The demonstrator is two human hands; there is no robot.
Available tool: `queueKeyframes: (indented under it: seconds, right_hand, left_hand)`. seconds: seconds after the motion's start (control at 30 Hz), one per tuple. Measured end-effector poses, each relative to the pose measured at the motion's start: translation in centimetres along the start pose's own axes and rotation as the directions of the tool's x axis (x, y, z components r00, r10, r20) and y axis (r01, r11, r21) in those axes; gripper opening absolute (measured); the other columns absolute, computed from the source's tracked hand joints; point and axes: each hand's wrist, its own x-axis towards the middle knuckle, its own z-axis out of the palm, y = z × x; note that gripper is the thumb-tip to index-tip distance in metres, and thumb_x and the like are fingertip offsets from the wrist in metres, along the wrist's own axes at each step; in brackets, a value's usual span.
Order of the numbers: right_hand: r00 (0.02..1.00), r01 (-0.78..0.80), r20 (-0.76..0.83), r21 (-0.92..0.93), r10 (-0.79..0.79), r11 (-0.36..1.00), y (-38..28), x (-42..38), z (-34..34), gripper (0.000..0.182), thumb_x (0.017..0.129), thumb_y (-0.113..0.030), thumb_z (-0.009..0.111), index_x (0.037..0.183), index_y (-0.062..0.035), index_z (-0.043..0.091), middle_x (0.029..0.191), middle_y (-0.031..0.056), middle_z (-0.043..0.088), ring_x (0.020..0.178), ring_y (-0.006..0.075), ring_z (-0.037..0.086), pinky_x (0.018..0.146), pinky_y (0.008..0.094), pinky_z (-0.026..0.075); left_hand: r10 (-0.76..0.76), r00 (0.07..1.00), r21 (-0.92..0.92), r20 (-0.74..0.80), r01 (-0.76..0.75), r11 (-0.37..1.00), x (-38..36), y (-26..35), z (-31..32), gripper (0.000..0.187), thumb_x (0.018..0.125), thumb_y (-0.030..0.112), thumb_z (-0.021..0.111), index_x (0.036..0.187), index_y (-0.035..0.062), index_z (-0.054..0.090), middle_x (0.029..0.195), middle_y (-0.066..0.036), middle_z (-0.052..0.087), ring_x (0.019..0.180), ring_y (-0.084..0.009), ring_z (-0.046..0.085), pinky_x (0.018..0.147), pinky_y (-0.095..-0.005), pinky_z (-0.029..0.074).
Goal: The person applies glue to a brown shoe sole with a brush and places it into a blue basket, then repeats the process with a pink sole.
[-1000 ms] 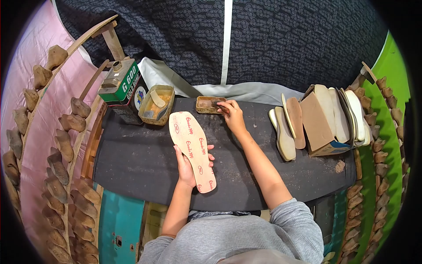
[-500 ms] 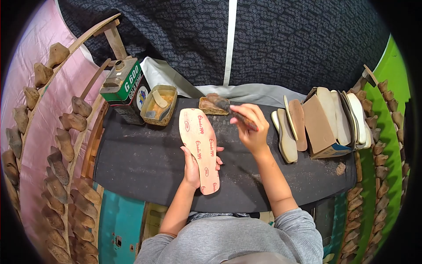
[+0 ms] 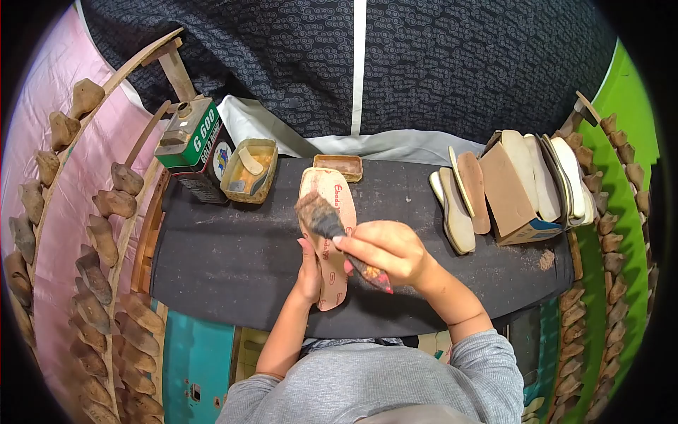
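My left hand [image 3: 308, 274] grips a pale insole [image 3: 329, 283] with red printed lettering, holding it upright over the dark table by its lower half. In my right hand [image 3: 390, 251] is a worn paintbrush [image 3: 326, 218], its handle pinched between thumb and fingers. The brown, matted bristles overlap the upper left part of the insole in this view. Just beyond the insole's top end sits a small shallow tin [image 3: 339, 167] with brownish contents. To its left stands a larger square tin [image 3: 251, 169] with a yellowish residue and a flat pale piece inside.
A green and black metal can [image 3: 194, 150] stands at the back left. On the right are loose soles [image 3: 458, 212] beside a cardboard box [image 3: 510, 191] packed with more soles. Racks of wooden shoe lasts [image 3: 92, 268] flank the dark cloth-covered table [image 3: 212, 268].
My right hand has brought the brush from the small tin down and left, over the insole. The left hand still holds the insole, which now tilts slightly differently.
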Motion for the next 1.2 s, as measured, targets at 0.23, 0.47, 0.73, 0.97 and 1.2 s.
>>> queueKeyframes:
  seconds: [0.23,0.47,0.73,0.97,1.2]
  right_hand:
    - [1.000,0.024,-0.008,-0.120,-0.025,0.992,0.4,0.8,-1.0,0.037,0.062,-0.005,0.067,0.098,0.0038,0.064,0.085,0.0111,0.061,0.072,0.0238,0.063,0.062,0.0322,0.054]
    - [0.999,0.001,-0.037,-0.099,-0.005,0.995,0.0,0.8,-0.6,0.040,0.057,-0.006,0.075,0.095,0.0026,0.067,0.079,0.0079,0.058,0.066,0.0204,0.062,0.056,0.0291,0.053]
    - [0.995,-0.049,0.095,0.147,0.035,0.988,-0.7,0.4,-1.2,0.035,0.066,-0.009,0.069,0.098,0.0023,0.064,0.085,0.0105,0.061,0.072,0.0244,0.063,0.062,0.0325,0.053]
    - [0.996,-0.090,0.015,-0.003,0.090,0.996,-0.1,0.3,-1.0,0.038,0.061,-0.006,0.070,0.098,0.0014,0.064,0.087,0.0112,0.061,0.073,0.0247,0.063,0.064,0.0326,0.053]
    - [0.997,-0.078,0.035,0.108,0.074,0.991,-1.1,0.4,-0.8,0.035,0.061,-0.006,0.073,0.094,0.0014,0.065,0.083,0.0090,0.060,0.069,0.0216,0.063,0.059,0.0297,0.053]
  left_hand:
    - [-0.012,0.981,0.199,0.191,-0.027,0.980,-0.2,0.4,-0.7,0.091,0.081,0.076,0.005,0.112,0.0036,0.050,0.087,-0.008,0.059,0.073,-0.0156,0.058,0.064,-0.0272,0.049]
    - [0.040,0.991,0.113,0.130,-0.055,0.992,-0.3,0.4,-0.3,0.090,0.081,0.077,0.008,0.109,0.0039,0.052,0.086,-0.008,0.059,0.076,-0.0180,0.059,0.066,-0.0294,0.049]
    - [-0.049,0.994,0.147,0.095,0.035,0.989,-0.8,1.0,-0.6,0.092,0.081,0.077,0.010,0.121,0.0029,0.047,0.103,-0.012,0.059,0.077,-0.0185,0.059,0.067,-0.0320,0.050]
    - [-0.024,0.988,0.152,0.152,0.000,0.988,-0.3,0.6,-0.6,0.093,0.081,0.076,0.006,0.118,0.0022,0.049,0.099,-0.011,0.060,0.076,-0.0183,0.059,0.066,-0.0302,0.050]
    - [-0.053,0.998,0.096,-0.017,0.054,0.994,-0.1,0.8,-0.7,0.091,0.082,0.076,0.005,0.113,0.0046,0.052,0.091,-0.011,0.061,0.073,-0.0187,0.058,0.065,-0.0302,0.048]
